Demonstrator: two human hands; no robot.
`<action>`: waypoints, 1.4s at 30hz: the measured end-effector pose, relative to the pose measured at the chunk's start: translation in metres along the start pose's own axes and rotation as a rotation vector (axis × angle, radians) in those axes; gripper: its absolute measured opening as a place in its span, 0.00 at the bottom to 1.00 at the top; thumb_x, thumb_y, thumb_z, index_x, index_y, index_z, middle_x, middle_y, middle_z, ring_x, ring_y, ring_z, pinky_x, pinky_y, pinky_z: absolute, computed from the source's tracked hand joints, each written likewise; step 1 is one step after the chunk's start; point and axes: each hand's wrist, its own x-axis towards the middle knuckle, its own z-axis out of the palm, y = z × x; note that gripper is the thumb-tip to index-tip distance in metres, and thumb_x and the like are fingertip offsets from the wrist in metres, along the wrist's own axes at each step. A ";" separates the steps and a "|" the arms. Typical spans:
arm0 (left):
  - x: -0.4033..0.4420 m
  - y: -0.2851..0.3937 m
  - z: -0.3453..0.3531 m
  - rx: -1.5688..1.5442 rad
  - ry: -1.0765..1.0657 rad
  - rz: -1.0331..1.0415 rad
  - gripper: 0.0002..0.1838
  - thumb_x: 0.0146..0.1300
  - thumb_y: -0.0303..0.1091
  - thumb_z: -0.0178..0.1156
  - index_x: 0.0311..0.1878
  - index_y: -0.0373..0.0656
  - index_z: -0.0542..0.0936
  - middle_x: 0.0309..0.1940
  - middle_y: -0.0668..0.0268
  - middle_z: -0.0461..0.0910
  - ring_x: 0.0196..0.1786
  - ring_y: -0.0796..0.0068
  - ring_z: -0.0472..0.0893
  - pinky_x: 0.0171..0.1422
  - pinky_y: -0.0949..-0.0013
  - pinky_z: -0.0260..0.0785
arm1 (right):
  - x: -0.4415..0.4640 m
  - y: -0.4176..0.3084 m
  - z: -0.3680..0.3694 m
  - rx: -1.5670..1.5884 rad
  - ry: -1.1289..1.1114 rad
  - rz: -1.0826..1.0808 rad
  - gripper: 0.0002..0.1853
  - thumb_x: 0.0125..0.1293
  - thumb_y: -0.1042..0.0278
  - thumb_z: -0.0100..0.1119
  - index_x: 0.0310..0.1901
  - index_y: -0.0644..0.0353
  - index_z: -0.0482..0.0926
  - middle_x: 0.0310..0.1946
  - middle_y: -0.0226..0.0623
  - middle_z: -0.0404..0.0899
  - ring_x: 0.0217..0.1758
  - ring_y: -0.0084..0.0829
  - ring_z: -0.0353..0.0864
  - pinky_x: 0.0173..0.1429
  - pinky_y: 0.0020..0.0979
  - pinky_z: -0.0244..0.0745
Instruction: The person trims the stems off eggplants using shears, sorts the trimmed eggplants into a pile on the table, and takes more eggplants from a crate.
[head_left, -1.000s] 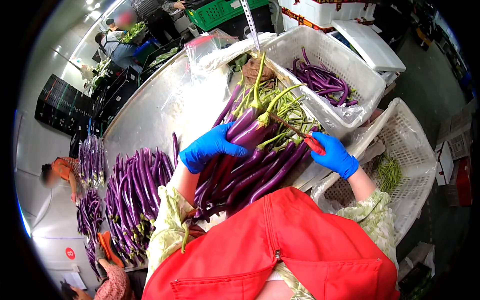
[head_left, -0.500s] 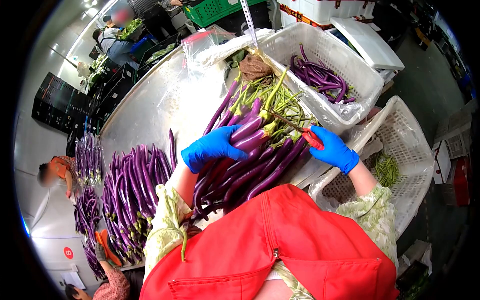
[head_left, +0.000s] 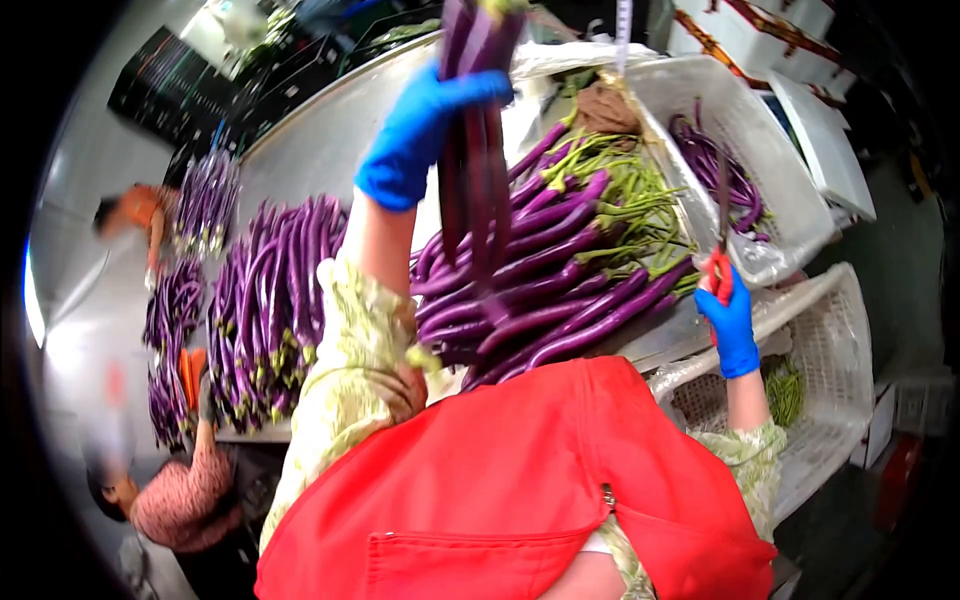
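Note:
My left hand (head_left: 415, 135), in a blue glove, is closed round a few long eggplants (head_left: 478, 190). They hang upright, stem ends up, above the table, somewhat blurred. Below and to the right lies a heap of long purple eggplants (head_left: 560, 270), their green stems pointing right. In my right hand (head_left: 733, 325), also gloved in blue, is a pair of scissors (head_left: 721, 265) with red handles, blades pointing up. It is beside the stem ends, over the edge of the lined crate. Whether the blades are parted I cannot tell.
A white crate (head_left: 800, 225) holding thin eggplants (head_left: 715, 170) stands at the upper right. Below it, another lined crate (head_left: 835, 370) contains cut green stems (head_left: 783, 390). A brown cloth (head_left: 607, 108) lies at the back. More eggplants (head_left: 275, 280) cover the left side, near two people.
My left hand has lifted several eggplants off the heap, up and away. My right hand has moved right with the scissors, whose blades now point up. The view has shifted.

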 end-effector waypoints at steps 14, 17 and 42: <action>-0.137 -0.042 -0.232 -0.644 1.806 0.895 0.32 0.49 0.43 0.69 0.54 0.38 0.70 0.49 0.59 0.73 0.46 0.67 0.74 0.53 0.64 0.66 | -0.018 0.035 0.019 0.111 0.052 0.082 0.34 0.52 0.82 0.54 0.64 0.60 0.60 0.31 0.27 0.69 0.27 0.17 0.67 0.27 0.18 0.62; -0.201 -0.118 -0.301 -0.716 2.093 0.746 0.35 0.54 0.49 0.60 0.62 0.39 0.65 0.58 0.57 0.68 0.54 0.64 0.71 0.61 0.61 0.61 | -0.014 0.032 0.025 0.118 0.010 0.122 0.34 0.53 0.80 0.54 0.65 0.61 0.59 0.33 0.29 0.70 0.28 0.19 0.69 0.27 0.19 0.64; -0.341 -0.160 -0.090 -0.327 1.175 -0.249 0.19 0.67 0.43 0.48 0.56 0.46 0.73 0.56 0.65 0.74 0.58 0.70 0.72 0.65 0.61 0.54 | -0.037 0.039 0.037 0.108 0.089 0.094 0.32 0.56 0.75 0.59 0.63 0.62 0.60 0.34 0.31 0.71 0.33 0.21 0.70 0.31 0.19 0.65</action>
